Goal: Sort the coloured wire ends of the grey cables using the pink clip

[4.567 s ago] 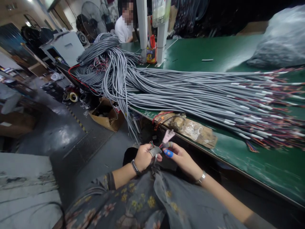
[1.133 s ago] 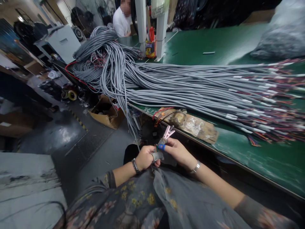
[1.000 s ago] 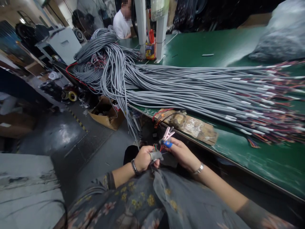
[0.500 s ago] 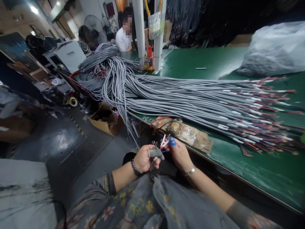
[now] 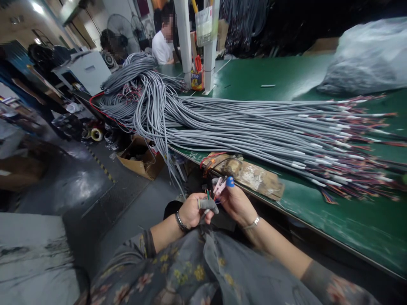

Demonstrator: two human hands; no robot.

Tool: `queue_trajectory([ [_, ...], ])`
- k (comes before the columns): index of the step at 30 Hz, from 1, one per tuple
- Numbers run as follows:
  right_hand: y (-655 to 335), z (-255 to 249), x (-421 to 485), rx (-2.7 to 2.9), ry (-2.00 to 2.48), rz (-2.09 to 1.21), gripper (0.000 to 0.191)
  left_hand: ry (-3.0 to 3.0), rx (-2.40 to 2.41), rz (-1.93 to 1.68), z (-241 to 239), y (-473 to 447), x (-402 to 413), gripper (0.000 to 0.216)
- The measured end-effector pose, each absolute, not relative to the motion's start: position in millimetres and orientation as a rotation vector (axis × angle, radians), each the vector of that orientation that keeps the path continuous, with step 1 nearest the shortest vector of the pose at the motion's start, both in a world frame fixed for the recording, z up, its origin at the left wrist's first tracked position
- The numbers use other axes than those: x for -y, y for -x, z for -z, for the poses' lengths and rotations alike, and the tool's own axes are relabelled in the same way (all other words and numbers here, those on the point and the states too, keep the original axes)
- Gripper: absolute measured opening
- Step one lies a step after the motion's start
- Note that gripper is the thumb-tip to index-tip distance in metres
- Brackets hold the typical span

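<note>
Close in front of my body, my left hand [image 5: 190, 212] is closed around the end of a grey cable, with a grey cover on one finger. Short coloured wires [image 5: 207, 194], green and red among them, stick up from that grip. To their right, my right hand [image 5: 238, 206] pinches a small pale pink clip-like tool [image 5: 219, 187], its jaws close to the wires. A blue cover [image 5: 230, 182] sits on the right thumb. Whether the tool touches a wire is too small to tell, and the other right fingers are partly hidden.
Many grey cables [image 5: 222, 123] with stripped, coloured ends lie along the green table [image 5: 333, 224]. A worn wooden block [image 5: 257, 178] is at its edge. Beyond are a post [image 5: 209, 63], a plastic bag [image 5: 365, 59] and a seated person [image 5: 163, 44]. A cardboard box [image 5: 140, 163] stands below.
My right hand has turned slightly, and the pink tool shows more fully beside the thumb. The left hand keeps its grip on the cable. The whole view has shifted a little.
</note>
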State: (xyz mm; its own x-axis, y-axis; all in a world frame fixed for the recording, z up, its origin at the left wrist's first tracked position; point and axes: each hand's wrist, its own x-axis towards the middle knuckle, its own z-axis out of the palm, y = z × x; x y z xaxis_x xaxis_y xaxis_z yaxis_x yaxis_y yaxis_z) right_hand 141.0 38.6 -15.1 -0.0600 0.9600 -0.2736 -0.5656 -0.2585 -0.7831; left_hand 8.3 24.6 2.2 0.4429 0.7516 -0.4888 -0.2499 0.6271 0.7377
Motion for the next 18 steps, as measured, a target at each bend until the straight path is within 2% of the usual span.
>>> queue_trajectory([
  [10,-148,9,-31,0.530,0.853,-1.876,0.057,-0.720,-0.927,-0.665,-4,-4,-17,0.040],
  [16,-149,5,-28,0.511,0.828,-1.803,0.035,-0.751,-0.994,-0.781,-8,-7,-7,0.040],
  [18,-149,5,-28,0.546,0.852,-1.766,0.033,-0.745,-1.009,-0.835,-10,-10,-7,0.040],
])
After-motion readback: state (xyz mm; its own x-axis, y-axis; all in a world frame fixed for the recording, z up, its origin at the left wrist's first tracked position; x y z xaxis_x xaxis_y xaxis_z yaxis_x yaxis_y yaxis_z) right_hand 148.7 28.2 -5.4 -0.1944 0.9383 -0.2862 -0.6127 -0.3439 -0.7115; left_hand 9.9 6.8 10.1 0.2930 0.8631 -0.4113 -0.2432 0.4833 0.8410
